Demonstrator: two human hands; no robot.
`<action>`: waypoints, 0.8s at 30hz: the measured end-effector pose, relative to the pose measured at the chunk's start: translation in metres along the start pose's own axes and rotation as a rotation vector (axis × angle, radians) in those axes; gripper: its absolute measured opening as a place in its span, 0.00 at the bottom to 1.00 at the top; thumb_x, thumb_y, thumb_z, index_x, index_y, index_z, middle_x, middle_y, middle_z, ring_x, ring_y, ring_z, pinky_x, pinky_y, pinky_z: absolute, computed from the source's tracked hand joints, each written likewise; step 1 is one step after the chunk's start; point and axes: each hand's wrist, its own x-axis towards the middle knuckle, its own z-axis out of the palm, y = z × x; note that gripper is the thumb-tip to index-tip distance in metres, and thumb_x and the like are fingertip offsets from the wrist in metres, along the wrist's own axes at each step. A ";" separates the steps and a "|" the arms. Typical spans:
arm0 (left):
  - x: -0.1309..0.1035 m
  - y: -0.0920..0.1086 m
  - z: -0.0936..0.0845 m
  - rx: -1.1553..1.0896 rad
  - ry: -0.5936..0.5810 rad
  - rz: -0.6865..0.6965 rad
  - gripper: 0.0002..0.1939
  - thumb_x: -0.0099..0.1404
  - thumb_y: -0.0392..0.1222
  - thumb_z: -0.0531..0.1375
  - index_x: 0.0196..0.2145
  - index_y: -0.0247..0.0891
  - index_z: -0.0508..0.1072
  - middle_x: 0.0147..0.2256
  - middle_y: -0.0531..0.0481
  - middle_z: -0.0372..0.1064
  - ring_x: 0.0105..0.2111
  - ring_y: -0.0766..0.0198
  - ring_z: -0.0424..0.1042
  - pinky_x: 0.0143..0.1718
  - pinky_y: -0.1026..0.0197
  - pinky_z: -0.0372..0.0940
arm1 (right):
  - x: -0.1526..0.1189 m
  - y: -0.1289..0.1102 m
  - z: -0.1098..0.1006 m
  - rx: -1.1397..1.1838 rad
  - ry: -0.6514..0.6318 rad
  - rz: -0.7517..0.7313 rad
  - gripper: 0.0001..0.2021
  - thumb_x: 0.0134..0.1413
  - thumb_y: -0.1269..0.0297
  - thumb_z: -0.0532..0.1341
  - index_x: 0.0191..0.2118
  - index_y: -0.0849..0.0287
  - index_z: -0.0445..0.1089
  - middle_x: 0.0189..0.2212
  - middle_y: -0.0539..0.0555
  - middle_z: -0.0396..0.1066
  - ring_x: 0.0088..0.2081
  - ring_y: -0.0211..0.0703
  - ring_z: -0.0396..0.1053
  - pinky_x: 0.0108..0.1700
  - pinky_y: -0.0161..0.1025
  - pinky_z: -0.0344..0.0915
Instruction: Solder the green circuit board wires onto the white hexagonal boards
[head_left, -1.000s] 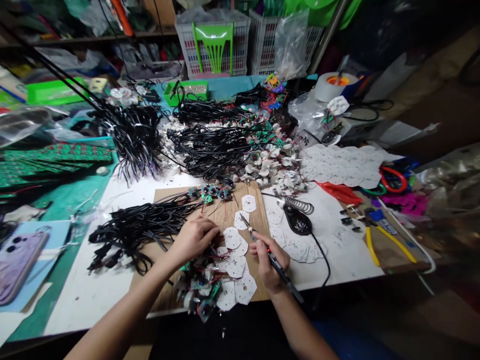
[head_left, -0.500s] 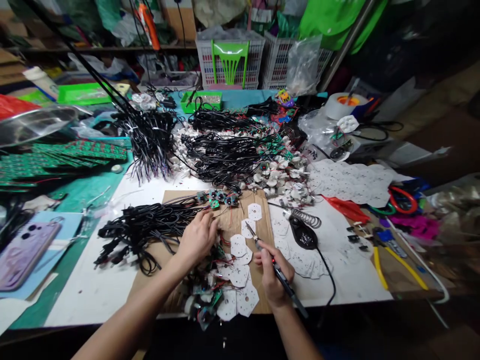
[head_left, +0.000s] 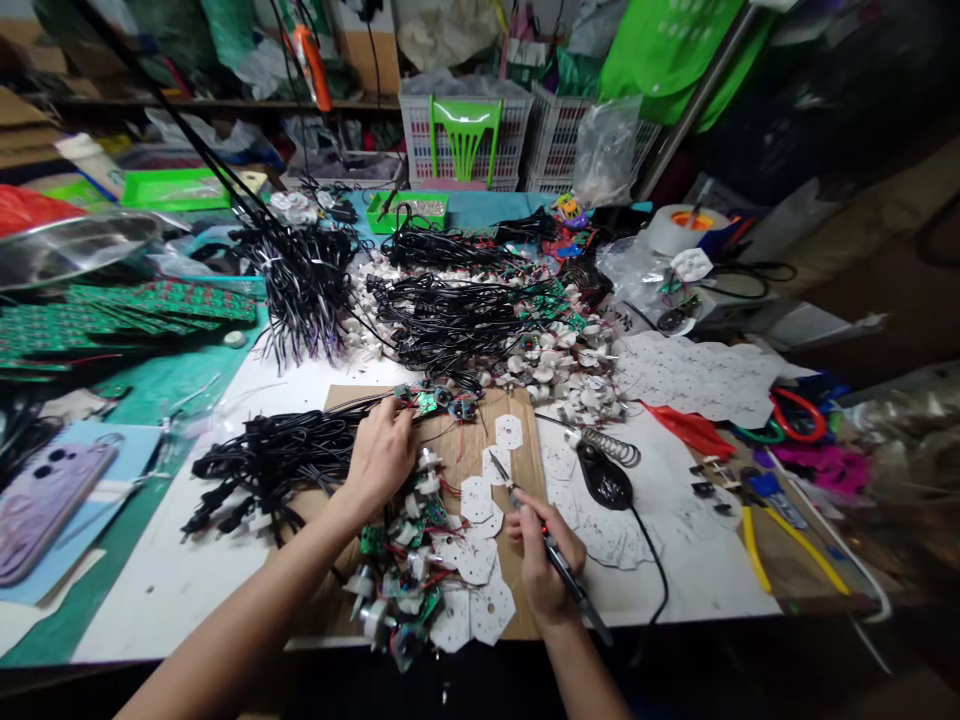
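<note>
My right hand (head_left: 546, 565) grips a soldering iron (head_left: 589, 600), its tip pointing at a white hexagonal plate on the cardboard (head_left: 523, 605). My left hand (head_left: 381, 455) reaches to the far end of the black cable bundle (head_left: 289, 450), fingers bent down beside a small green circuit board (head_left: 427, 402). What those fingertips pinch, if anything, is hidden. Between my hands lie several small boards and white-capped motors (head_left: 375, 615) with thin wires. Several white hexagonal plates (head_left: 493, 608) line the cardboard's right side.
Right of the cardboard are a black soldering iron holder (head_left: 606, 475) with a coil and yellow-handled pliers (head_left: 806, 550). More cables (head_left: 450, 315) and white parts are heaped behind. A phone (head_left: 56, 505) and stacked green boards (head_left: 112, 320) lie to the left.
My left hand has moved left and slightly away from me, uncovering boards and motors beside it. The soldering iron stays over nearly the same place in my right hand.
</note>
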 end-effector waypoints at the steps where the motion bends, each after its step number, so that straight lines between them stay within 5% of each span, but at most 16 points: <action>1: 0.001 0.000 -0.002 0.038 -0.026 -0.016 0.13 0.71 0.40 0.56 0.47 0.34 0.77 0.49 0.34 0.73 0.47 0.46 0.73 0.46 0.49 0.69 | 0.000 -0.001 0.000 0.002 0.002 -0.004 0.17 0.68 0.54 0.60 0.46 0.61 0.81 0.26 0.54 0.81 0.23 0.40 0.77 0.27 0.33 0.76; 9: 0.000 -0.002 -0.003 -0.049 -0.067 0.039 0.16 0.74 0.46 0.55 0.34 0.38 0.79 0.40 0.42 0.74 0.42 0.53 0.72 0.43 0.53 0.63 | 0.001 0.002 0.001 -0.008 0.016 -0.029 0.15 0.68 0.57 0.60 0.46 0.60 0.81 0.26 0.53 0.81 0.22 0.39 0.77 0.27 0.33 0.75; 13: 0.002 -0.001 -0.008 -0.016 0.014 0.093 0.13 0.72 0.42 0.58 0.33 0.38 0.80 0.37 0.42 0.72 0.39 0.53 0.70 0.40 0.54 0.59 | 0.000 -0.004 -0.001 0.003 0.027 -0.051 0.15 0.68 0.57 0.60 0.45 0.60 0.81 0.25 0.53 0.80 0.22 0.39 0.77 0.28 0.33 0.76; 16: 0.016 0.009 -0.015 -0.002 0.018 0.328 0.12 0.72 0.35 0.56 0.38 0.40 0.81 0.39 0.42 0.72 0.39 0.55 0.68 0.39 0.54 0.59 | 0.001 -0.013 -0.005 0.027 0.054 -0.036 0.15 0.68 0.57 0.60 0.45 0.59 0.81 0.25 0.52 0.80 0.22 0.39 0.77 0.27 0.34 0.76; 20: 0.050 0.026 -0.020 0.025 -0.168 0.738 0.10 0.69 0.33 0.59 0.41 0.41 0.81 0.44 0.42 0.70 0.44 0.54 0.67 0.41 0.55 0.60 | 0.003 -0.023 -0.017 0.039 0.107 -0.037 0.15 0.68 0.57 0.60 0.45 0.59 0.81 0.25 0.52 0.80 0.22 0.39 0.77 0.26 0.33 0.76; 24: 0.075 0.034 -0.017 0.060 -0.215 0.847 0.07 0.69 0.33 0.60 0.36 0.37 0.79 0.43 0.41 0.69 0.44 0.53 0.67 0.41 0.53 0.62 | 0.004 -0.026 -0.038 0.000 0.175 -0.064 0.14 0.68 0.59 0.59 0.46 0.59 0.81 0.26 0.52 0.80 0.23 0.39 0.78 0.27 0.33 0.77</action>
